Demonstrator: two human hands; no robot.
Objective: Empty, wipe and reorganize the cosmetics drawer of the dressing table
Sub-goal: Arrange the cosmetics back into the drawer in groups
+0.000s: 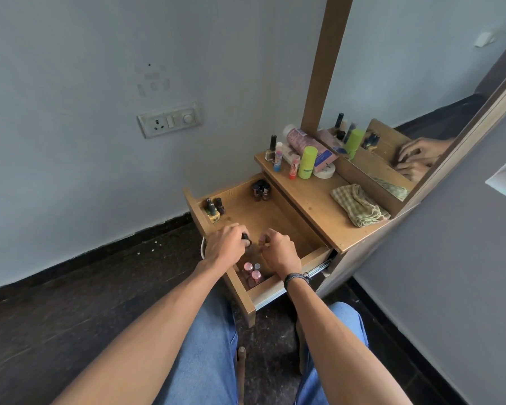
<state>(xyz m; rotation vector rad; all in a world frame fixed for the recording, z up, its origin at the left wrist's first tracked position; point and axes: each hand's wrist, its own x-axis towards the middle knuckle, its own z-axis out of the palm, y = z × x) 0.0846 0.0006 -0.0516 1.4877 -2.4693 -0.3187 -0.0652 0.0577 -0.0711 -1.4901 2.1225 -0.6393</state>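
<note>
The wooden drawer (275, 211) of the dressing table stands pulled out. My left hand (225, 247) grips a small dark-capped bottle (247, 238) over the drawer's near half. My right hand (278, 249) hovers beside it with fingers curled; whether it holds anything I cannot tell. Pink-capped nail polish bottles (253, 273) stand in the near corner, dark bottles (260, 190) in the far corner, and more bottles (214, 207) in the left corner. A checked cloth (358, 204) lies on the table top (313, 200).
Several cosmetics stand at the back of the top: a green tube (307, 162), a pink bottle (304, 143), lip balms (294, 168), a white jar (324, 171). A mirror (392, 83) rises behind. A socket plate (170, 120) is on the wall. Dark floor lies below.
</note>
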